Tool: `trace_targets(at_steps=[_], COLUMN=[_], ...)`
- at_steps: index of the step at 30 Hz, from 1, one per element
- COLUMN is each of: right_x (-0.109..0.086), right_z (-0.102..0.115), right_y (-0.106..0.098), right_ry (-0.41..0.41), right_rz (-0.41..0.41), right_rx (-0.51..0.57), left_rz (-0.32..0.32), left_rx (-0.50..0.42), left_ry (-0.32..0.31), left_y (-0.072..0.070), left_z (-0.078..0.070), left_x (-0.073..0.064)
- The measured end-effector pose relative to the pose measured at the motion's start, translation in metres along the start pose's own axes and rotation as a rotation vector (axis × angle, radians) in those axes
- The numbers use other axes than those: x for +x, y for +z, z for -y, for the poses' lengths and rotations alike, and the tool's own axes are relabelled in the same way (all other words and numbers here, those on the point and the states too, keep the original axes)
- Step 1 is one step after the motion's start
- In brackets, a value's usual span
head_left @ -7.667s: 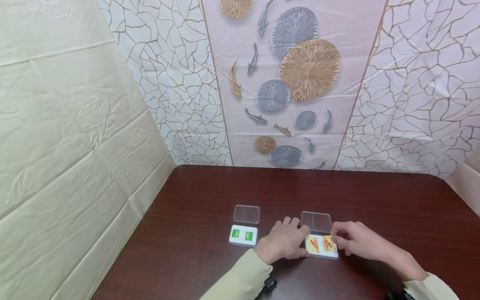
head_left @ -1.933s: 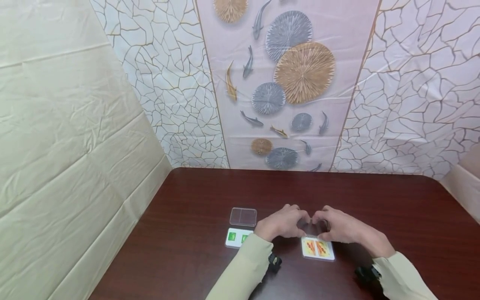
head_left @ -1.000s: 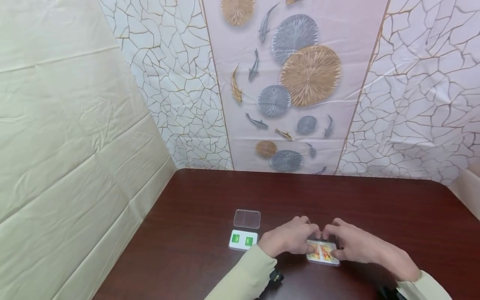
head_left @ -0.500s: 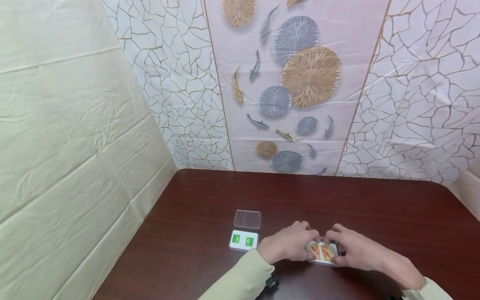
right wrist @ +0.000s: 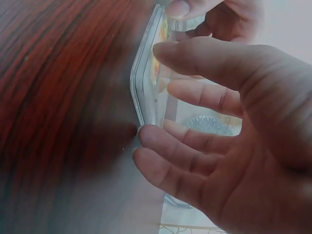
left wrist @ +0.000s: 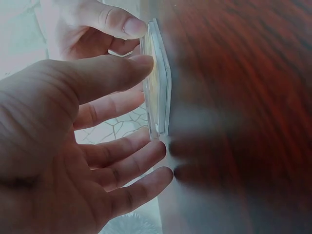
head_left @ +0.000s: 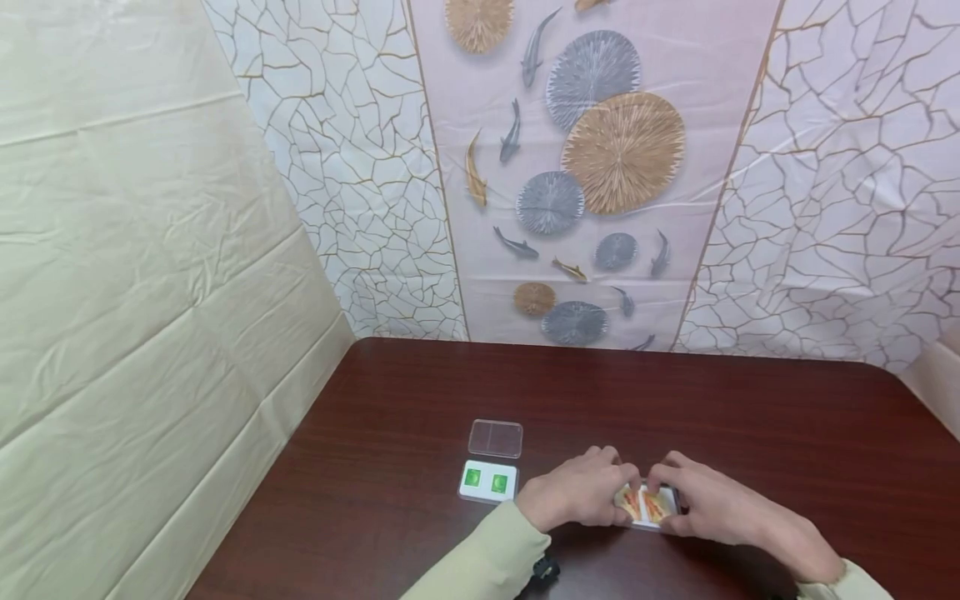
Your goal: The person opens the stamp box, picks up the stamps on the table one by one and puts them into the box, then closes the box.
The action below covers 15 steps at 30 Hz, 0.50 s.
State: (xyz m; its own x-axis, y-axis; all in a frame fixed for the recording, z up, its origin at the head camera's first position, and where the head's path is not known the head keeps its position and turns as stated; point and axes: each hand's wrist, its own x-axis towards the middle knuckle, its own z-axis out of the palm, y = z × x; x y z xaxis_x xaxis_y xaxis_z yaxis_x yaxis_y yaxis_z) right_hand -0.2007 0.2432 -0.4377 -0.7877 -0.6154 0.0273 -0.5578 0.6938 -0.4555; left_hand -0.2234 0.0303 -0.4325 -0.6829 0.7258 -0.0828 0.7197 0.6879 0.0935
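In the head view, a small flat white-based case [head_left: 647,522] with two yellow-orange pictures lies on the dark wood table, between both hands. A clear plastic lid [left wrist: 153,129] sits over the picture side, a narrow gap showing along its edge in the left wrist view. My left hand [head_left: 585,488] pinches the left side of the lid, thumb at the near edge and index finger at the far edge. My right hand [head_left: 716,500] pinches the right side likewise. Lower fingertips of both hands rest near the table; the white base [right wrist: 141,83] shows below the right thumb.
Left of the hands lies a second white case [head_left: 487,492] with two green pictures. Its clear lid [head_left: 495,439] lies apart just behind it. The table [head_left: 600,383] reaches back to a patterned cloth [head_left: 622,250], with a cream cloth [head_left: 187,333] on the left.
The right-hand clear lid, formerly behind its case, was gripped by both hands and brought nearer over the yellow-orange pictures. Lately the hands have moved only slightly. The green-picture case stays put.
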Motion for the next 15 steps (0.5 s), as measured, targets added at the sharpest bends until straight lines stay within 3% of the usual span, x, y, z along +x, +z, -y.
trace_targets(at_steps=[15], right_x=[-0.0010], right_z=[0.0040], right_y=[-0.0004], right_ry=[0.018], right_rz=[0.015], right_rx=[-0.002], left_rz=[0.023], left_rx=[-0.020], left_ry=[-0.008], left_y=[0.0010], left_z=[-0.0003], left_x=[-0.0005])
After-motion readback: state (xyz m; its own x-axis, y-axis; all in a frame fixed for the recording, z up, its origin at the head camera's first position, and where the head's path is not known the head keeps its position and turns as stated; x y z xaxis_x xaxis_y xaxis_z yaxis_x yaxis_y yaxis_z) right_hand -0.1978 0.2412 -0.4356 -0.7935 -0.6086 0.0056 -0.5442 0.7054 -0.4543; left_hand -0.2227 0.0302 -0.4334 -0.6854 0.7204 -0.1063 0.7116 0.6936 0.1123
